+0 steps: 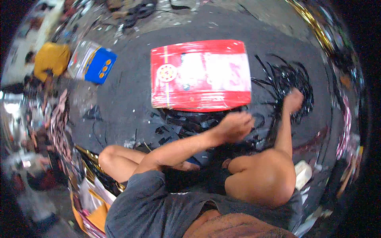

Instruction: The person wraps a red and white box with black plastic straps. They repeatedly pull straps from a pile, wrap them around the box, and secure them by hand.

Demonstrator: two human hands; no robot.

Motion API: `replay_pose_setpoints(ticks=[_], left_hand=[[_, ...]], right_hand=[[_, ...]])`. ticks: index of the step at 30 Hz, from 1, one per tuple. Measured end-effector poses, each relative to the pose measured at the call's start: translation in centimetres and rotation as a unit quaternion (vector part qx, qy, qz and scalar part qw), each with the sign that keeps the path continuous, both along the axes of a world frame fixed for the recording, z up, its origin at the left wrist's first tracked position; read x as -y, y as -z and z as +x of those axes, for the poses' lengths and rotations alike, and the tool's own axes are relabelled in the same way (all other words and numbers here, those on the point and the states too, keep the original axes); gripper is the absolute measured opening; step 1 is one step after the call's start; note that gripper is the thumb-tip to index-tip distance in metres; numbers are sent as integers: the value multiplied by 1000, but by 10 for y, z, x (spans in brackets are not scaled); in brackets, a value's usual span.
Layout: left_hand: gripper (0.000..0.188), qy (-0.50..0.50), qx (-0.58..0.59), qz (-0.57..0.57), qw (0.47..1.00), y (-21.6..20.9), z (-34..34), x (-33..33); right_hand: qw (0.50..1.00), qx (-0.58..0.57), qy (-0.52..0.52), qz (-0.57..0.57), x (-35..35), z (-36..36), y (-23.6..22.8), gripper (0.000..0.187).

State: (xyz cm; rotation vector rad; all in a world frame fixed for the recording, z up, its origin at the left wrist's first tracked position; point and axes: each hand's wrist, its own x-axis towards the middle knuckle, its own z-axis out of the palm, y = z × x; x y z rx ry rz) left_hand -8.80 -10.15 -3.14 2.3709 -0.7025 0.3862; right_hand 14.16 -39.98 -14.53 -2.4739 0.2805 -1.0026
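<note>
A red box (200, 99) wrapped in shiny clear film lies in front of me on the dark floor mat (127, 95). Glare washes out much of its top. My left hand (236, 126) hovers just below the box's near edge, its fingers curled together; whatever they may hold is too small to make out. At the right, my right hand (293, 101) is closed in a tangled pile of glossy black strips (295, 77), with strips around its fingers. More black strips and scraps (190, 121) lie along the near side of the box.
A blue and clear package (99, 65) stands at the far left, near a person in a yellow top (51, 59). Gold strips (313, 23) run along the right rim. My bent legs (262, 178) flank the space before me. An orange bag (95, 212) sits at lower left.
</note>
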Motion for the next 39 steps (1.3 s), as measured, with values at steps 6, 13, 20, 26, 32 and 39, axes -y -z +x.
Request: replay_pose_setpoints(ticks=[6, 13, 20, 26, 32, 39], left_hand=[[20, -151, -290, 52, 944, 109, -61, 23], [22, -34, -203, 4, 978, 44, -42, 0], [28, 9, -344, 83, 935, 51, -51, -41], [23, -74, -265, -106, 956, -101, -13, -53], [14, -68, -274, -193, 940, -171, -14, -71], [25, -170, -411, -274, 853, -183, -25, -203]], right_hand=[[947, -42, -191, 256, -35, -12, -148, 24], [600, -489, -603, 195, -143, -119, -203, 13], [524, -536, -658, -68, -140, -161, -152, 46], [535, -589, -570, 203, -136, -156, -217, 61], [604, -439, -595, 298, -132, -154, -310, 29], [780, -267, -513, 239, -117, -75, -294, 14]])
